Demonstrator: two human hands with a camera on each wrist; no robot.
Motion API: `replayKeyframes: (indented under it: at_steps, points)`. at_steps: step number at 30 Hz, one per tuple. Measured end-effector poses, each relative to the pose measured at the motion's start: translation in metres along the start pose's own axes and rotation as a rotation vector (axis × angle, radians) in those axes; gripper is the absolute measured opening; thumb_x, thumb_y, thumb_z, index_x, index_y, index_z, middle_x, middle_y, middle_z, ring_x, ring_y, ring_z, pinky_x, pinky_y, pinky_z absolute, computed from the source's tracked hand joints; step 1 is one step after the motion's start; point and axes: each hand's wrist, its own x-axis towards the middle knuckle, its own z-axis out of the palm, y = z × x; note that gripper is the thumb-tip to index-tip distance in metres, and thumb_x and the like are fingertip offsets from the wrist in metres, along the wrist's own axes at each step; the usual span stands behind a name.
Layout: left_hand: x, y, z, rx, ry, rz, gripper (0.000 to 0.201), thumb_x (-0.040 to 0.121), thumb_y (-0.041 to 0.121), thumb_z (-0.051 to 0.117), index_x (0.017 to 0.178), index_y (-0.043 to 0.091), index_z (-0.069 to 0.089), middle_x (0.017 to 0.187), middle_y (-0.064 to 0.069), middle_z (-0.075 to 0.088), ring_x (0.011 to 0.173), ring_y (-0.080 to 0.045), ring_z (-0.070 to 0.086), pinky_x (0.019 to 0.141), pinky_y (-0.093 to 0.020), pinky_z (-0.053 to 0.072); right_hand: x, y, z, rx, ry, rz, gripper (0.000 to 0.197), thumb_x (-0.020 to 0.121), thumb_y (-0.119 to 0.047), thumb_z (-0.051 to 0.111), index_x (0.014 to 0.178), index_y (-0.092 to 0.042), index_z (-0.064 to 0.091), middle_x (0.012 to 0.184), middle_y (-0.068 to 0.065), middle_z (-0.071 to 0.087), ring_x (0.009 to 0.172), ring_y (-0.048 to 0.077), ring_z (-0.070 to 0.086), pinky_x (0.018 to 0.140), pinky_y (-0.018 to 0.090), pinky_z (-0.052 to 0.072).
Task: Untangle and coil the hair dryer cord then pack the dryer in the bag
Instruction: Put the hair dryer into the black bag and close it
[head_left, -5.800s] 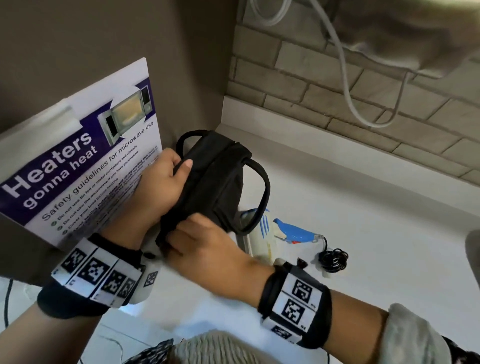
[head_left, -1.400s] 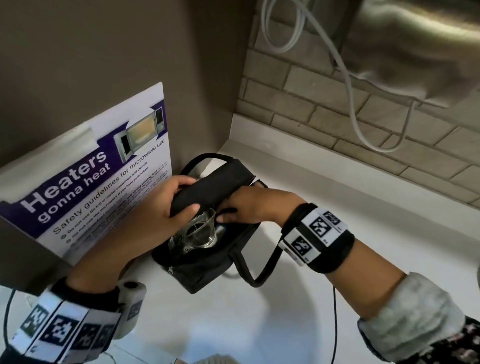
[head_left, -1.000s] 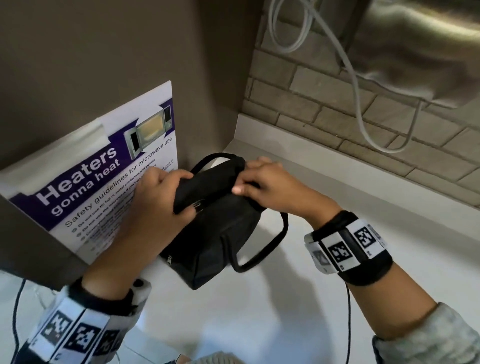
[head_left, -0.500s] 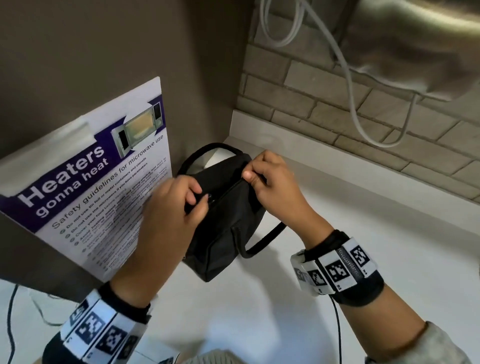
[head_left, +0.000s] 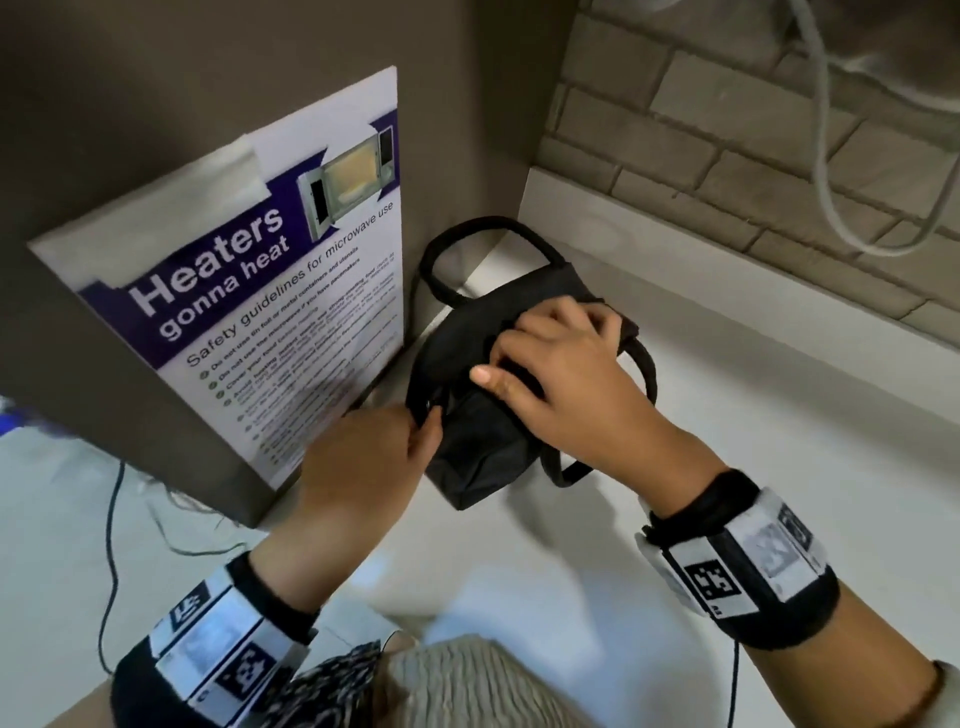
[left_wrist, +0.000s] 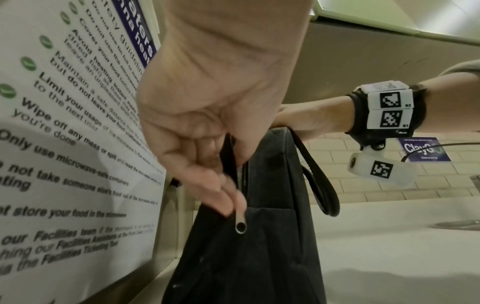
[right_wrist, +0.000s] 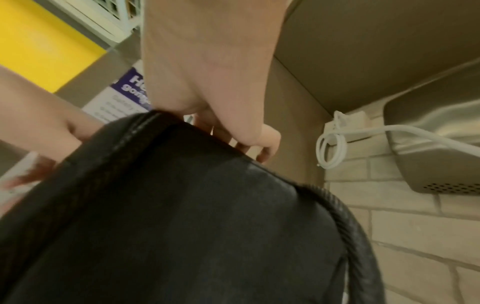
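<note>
On the white surface (head_left: 727, 467) at your 12 o'clock, the black bag (head_left: 478, 447) stands beside the poster (head_left: 291, 291) at 10 o'clock. Your right hand (head_left: 566, 384) grips the bag's top; your left hand (head_left: 363, 462) pinches the zipper pull (left_wrist: 240, 223). The dryer isn't visible.

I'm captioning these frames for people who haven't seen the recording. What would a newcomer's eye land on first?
First, the black bag on the white counter, with both hands on it: the right hand grips its top while the left hand pinches the metal zipper pull at its near end. Next, the purple and white "Heaters gonna heat" microwave poster, just left of the bag.
</note>
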Motion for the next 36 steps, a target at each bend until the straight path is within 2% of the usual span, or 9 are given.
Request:
replayKeyframes:
  at_steps: [4,7,9,17,20,25,31,33,36]
  points:
    - [0.005,-0.010,0.015,-0.326,-0.360,-0.142,0.051,0.096,0.050,0.031,0.092,0.013,0.066,0.087,-0.004,0.072,0.078,-0.024,0.069,0.079,-0.044,0.055,-0.005,-0.012,0.001,0.092,0.046,-0.139,0.029,0.089,-0.045,0.050,0.076,-0.023,0.064,0.077,-0.013,0.058,0.100,0.016,0.048,0.090,0.037,0.023]
    - [0.007,-0.008,0.013,-0.795,-0.504,-0.308,0.035,0.097,0.040,0.042,0.112,0.014,0.061,0.092,0.002,0.073,0.081,-0.015,0.071,0.072,-0.034,0.056,-0.011,-0.015,0.005,0.140,0.060,-0.131,0.024,0.091,-0.039,0.051,0.078,-0.022,0.064,0.081,-0.012,0.058,0.102,0.016,0.047,0.091,0.036,0.023]
    - [0.006,-0.009,0.008,-0.926,-0.488,-0.324,0.026,0.096,0.035,0.049,0.104,0.015,0.064,0.089,0.001,0.075,0.077,-0.009,0.072,0.067,-0.024,0.052,-0.015,-0.015,0.009,0.121,0.072,-0.098,0.021,0.093,-0.035,0.050,0.083,-0.023,0.065,0.087,-0.010,0.059,0.105,0.018,0.048,0.091,0.036,0.024]
    - [0.009,-0.017,0.009,-1.141,-0.611,-0.397,0.015,0.087,0.027,0.065,0.096,0.017,0.072,0.082,0.008,0.073,0.083,-0.008,0.070,0.069,-0.022,0.048,-0.026,-0.019,0.010,0.151,0.158,-0.065,0.018,0.094,-0.032,0.053,0.087,-0.024,0.067,0.087,-0.007,0.058,0.100,0.018,0.049,0.092,0.035,0.028]
    - [0.011,-0.012,0.007,-1.179,-0.676,-0.421,0.015,0.090,0.021,0.058,0.078,0.017,0.066,0.071,0.004,0.056,0.067,-0.009,0.060,0.061,-0.023,0.039,-0.027,-0.020,0.008,0.160,0.153,-0.062,0.016,0.094,-0.033,0.055,0.090,-0.025,0.068,0.089,-0.006,0.056,0.101,0.018,0.048,0.093,0.035,0.028]
    - [0.011,-0.005,-0.017,-1.023,-0.481,-0.261,0.021,0.083,0.029,0.054,0.063,0.021,0.054,0.062,0.007,0.047,0.059,-0.009,0.044,0.059,-0.024,0.036,-0.030,-0.017,0.011,0.021,0.065,-0.115,0.034,0.082,-0.049,0.065,0.110,-0.030,0.068,0.114,0.001,0.055,0.124,0.027,0.041,0.100,0.043,0.027]
    - [0.003,0.023,-0.035,-0.892,-0.134,0.036,0.025,0.073,0.032,0.045,0.069,0.008,0.049,0.052,0.005,0.038,0.052,-0.008,0.034,0.050,-0.021,0.028,-0.026,-0.021,0.025,0.147,0.278,-0.134,0.015,0.089,-0.024,0.068,0.097,-0.014,0.075,0.109,0.012,0.062,0.117,0.032,0.050,0.095,0.046,0.039]
    - [-0.001,0.024,-0.030,-0.840,0.019,0.143,0.032,0.079,0.039,0.045,0.070,0.008,0.048,0.061,-0.001,0.043,0.055,-0.007,0.037,0.050,-0.017,0.028,-0.025,-0.022,0.027,0.154,0.301,-0.133,0.010,0.089,-0.017,0.067,0.090,-0.010,0.075,0.108,0.013,0.062,0.115,0.032,0.049,0.094,0.047,0.040]
    - [-0.009,0.014,-0.017,-0.746,0.083,0.270,0.025,0.089,0.045,0.042,0.081,0.022,0.048,0.083,0.013,0.047,0.076,-0.003,0.048,0.064,-0.011,0.036,-0.024,-0.022,0.025,0.183,0.270,-0.119,0.010,0.090,-0.015,0.065,0.089,-0.008,0.073,0.111,0.014,0.059,0.116,0.029,0.048,0.097,0.046,0.038]
